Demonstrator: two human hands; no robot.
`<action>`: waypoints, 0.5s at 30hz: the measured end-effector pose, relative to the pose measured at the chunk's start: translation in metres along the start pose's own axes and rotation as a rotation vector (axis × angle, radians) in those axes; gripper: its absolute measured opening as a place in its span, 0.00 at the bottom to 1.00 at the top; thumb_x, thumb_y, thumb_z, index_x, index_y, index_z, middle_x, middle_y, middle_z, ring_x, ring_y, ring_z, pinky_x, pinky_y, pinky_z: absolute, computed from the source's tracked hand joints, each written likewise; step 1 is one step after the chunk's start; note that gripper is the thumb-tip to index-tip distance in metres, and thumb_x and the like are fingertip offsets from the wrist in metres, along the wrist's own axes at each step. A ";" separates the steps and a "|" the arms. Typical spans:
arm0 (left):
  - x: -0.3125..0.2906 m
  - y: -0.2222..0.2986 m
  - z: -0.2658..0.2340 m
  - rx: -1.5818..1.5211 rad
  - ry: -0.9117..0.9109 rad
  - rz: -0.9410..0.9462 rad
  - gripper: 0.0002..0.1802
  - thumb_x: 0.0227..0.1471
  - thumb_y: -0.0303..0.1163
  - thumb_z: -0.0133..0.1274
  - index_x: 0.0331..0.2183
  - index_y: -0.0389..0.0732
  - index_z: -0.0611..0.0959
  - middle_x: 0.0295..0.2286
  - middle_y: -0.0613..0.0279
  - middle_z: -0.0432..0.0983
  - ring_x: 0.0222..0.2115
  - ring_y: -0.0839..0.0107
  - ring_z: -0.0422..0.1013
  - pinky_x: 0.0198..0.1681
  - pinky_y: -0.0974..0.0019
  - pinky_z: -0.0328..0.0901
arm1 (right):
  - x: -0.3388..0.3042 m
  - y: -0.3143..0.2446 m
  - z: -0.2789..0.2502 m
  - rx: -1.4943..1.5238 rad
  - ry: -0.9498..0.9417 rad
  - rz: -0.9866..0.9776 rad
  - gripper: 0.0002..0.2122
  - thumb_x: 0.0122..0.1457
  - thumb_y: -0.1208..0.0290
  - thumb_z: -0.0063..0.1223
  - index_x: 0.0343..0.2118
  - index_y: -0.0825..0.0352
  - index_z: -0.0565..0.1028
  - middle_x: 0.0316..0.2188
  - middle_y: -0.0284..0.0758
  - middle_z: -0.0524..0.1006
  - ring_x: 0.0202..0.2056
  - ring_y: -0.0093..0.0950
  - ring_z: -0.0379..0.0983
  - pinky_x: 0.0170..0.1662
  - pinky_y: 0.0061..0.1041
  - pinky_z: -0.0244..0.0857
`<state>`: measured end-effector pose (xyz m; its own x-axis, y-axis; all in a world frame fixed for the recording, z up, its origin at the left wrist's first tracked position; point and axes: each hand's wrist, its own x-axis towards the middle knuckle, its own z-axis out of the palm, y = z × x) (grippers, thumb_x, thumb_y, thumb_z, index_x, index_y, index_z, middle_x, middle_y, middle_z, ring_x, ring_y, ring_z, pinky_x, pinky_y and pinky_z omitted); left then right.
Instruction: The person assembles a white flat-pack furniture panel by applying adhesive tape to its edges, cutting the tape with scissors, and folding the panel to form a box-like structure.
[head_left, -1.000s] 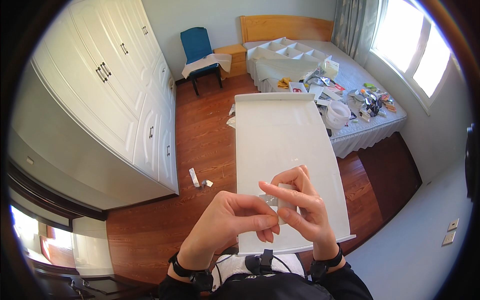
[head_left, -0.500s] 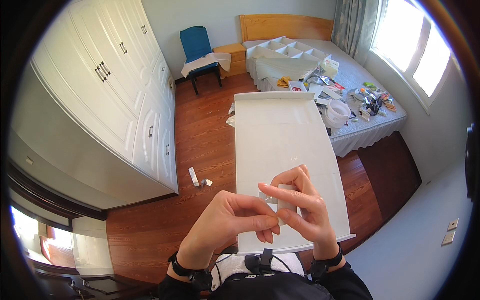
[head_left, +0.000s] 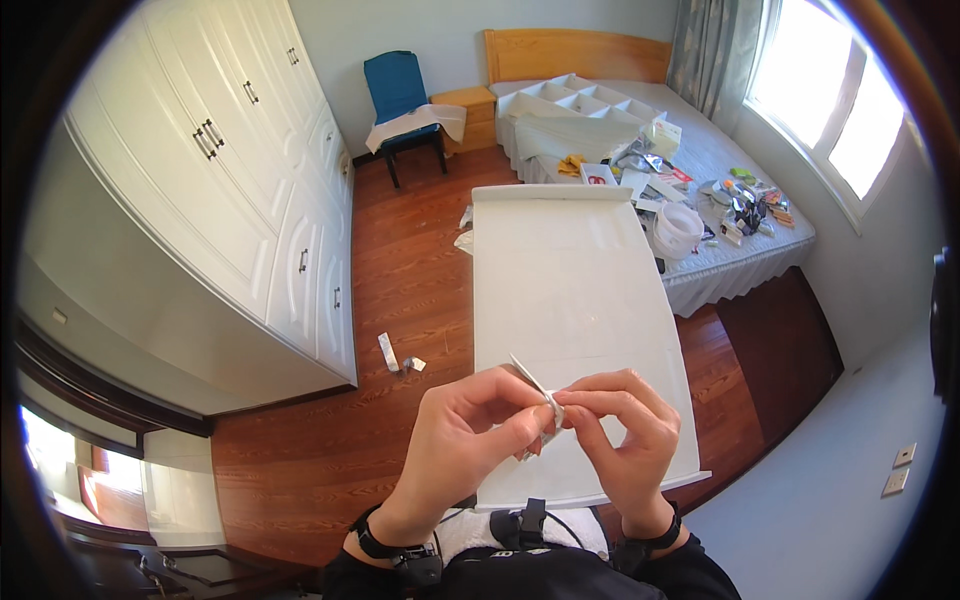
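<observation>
A small, thin white flat piece (head_left: 527,372) is pinched between my two hands over the near end of a long white table (head_left: 560,290). It is turned nearly edge-on, one end pointing up and away. Thumb and fingers of my left hand (head_left: 455,430) close on it from the left. My right hand (head_left: 632,425) grips its right side with thumb and fingertips, touching the left fingertips. Something crinkled and shiny shows among the fingertips, perhaps clear film; most of it is hidden, and I cannot tell what the piece is.
Ahead right, a bed (head_left: 740,262) holds a white compartmented frame (head_left: 575,97), a white bucket (head_left: 678,230) and many small items. White wardrobes (head_left: 200,190) line the left. A blue chair (head_left: 395,90) stands at the back. Small scraps (head_left: 388,351) lie on the wooden floor.
The white piece has turned from facing me to nearly edge-on. My right fingers, spread before, have come down into a pinch against the left fingertips.
</observation>
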<state>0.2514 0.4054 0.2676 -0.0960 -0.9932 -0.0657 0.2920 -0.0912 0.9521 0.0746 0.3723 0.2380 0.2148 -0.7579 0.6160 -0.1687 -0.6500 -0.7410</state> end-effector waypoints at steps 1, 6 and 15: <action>0.000 -0.002 0.003 0.023 0.036 0.051 0.02 0.54 0.20 0.56 0.31 0.31 0.82 0.27 0.62 0.78 0.27 0.78 0.73 0.33 0.75 0.67 | 0.000 0.000 0.001 0.002 0.018 -0.001 0.10 0.49 0.86 0.62 0.35 0.69 0.82 0.32 0.36 0.82 0.26 0.24 0.80 0.28 0.19 0.72; 0.000 -0.013 0.009 0.313 0.100 0.322 0.01 0.53 0.19 0.56 0.31 0.32 0.81 0.27 0.62 0.77 0.26 0.79 0.71 0.30 0.74 0.65 | 0.000 -0.004 0.002 -0.098 0.019 -0.084 0.10 0.48 0.86 0.62 0.34 0.69 0.82 0.33 0.36 0.84 0.29 0.25 0.82 0.29 0.19 0.72; 0.001 -0.020 0.010 0.656 0.127 0.631 0.04 0.49 0.15 0.56 0.31 0.32 0.80 0.24 0.59 0.75 0.20 0.74 0.70 0.24 0.72 0.64 | 0.002 -0.004 0.004 -0.125 0.018 -0.036 0.07 0.46 0.86 0.63 0.28 0.68 0.79 0.32 0.35 0.84 0.28 0.26 0.82 0.29 0.18 0.72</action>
<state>0.2362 0.4065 0.2515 0.0143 -0.8488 0.5286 -0.3471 0.4916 0.7987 0.0791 0.3741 0.2413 0.2058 -0.7342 0.6469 -0.2801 -0.6776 -0.6800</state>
